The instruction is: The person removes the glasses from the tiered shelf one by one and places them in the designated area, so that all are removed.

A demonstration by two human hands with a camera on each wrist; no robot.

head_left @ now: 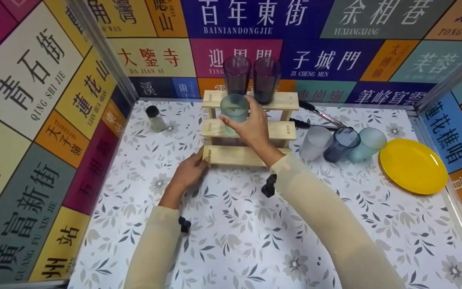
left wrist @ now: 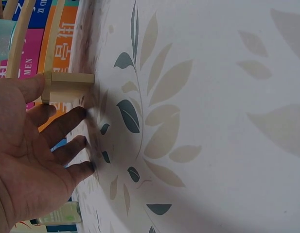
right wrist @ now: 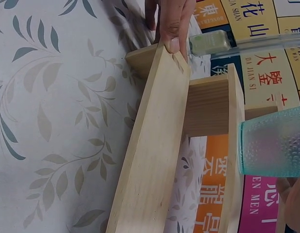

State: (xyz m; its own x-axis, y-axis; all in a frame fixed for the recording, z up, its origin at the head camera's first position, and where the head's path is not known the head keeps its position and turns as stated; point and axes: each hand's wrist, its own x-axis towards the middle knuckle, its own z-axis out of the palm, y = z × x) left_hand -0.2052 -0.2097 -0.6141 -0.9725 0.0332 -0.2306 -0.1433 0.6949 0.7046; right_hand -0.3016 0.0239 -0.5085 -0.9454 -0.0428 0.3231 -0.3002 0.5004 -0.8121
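A three-tier wooden rack (head_left: 235, 155) stands near the back of the table. My right hand (head_left: 257, 124) grips a textured pale green cup (head_left: 234, 109) from its right side, fingers and thumb round it. In the right wrist view the cup (right wrist: 271, 141) has its base at the middle tier; whether it bears weight there I cannot tell. My left hand (head_left: 188, 174) pinches the left end of the lowest tier, thumb on top, as the right wrist view shows. The other left fingers (left wrist: 67, 124) spread beside it. Two dark purple cups (head_left: 237, 74) stand on the top tier.
Right of the rack stand a frosted clear cup (head_left: 316, 143), a blue-grey cup (head_left: 341, 143) and a pale green cup (head_left: 367, 144). Behind them lie black-handled utensils (head_left: 321, 113). A yellow plate (head_left: 413, 166) lies far right, a black-capped small bottle (head_left: 156, 119) back left. Printed panels wall the table.
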